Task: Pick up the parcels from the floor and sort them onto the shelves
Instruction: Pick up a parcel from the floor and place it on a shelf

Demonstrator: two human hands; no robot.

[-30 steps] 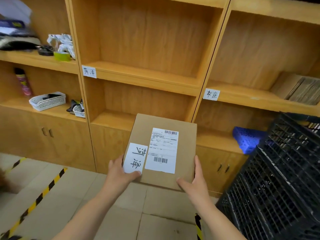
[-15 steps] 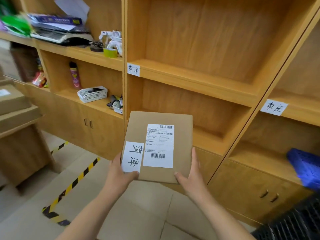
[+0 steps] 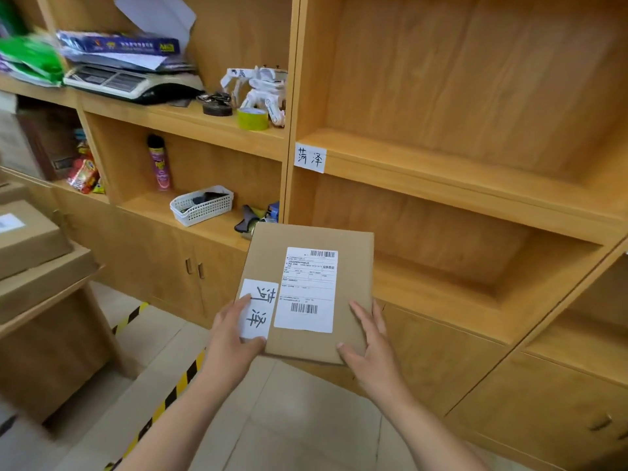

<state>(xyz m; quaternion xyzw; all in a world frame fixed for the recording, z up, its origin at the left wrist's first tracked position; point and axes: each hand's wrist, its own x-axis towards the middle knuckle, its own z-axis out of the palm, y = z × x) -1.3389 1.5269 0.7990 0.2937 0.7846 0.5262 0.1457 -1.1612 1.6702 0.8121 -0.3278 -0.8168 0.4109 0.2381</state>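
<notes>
I hold a flat brown cardboard parcel [image 3: 353, 277] in front of the wooden shelves. It carries a white shipping label with barcodes and a smaller white label with handwritten characters. My left hand [image 3: 229, 338] grips its near left corner, thumb on the small label. My right hand [image 3: 368, 341] grips the near right corner. The parcel hovers before the lower compartment [image 3: 441, 287] of the middle shelf bay. A paper tag [image 3: 310, 158] with matching handwritten characters is stuck on the edge of the shelf board above it.
The left bay holds a scale [image 3: 115, 81], tape roll [image 3: 252, 119], spray can [image 3: 159, 163] and white basket [image 3: 202, 205]. More parcels [image 3: 27, 239] sit on a low wooden stand at the left. Yellow-black tape [image 3: 176, 382] marks the tiled floor.
The view has swung left: the black crate and blue item at the right have left the frame, and the parcel now faces the middle bay more closely. Both hands keep their grip.
</notes>
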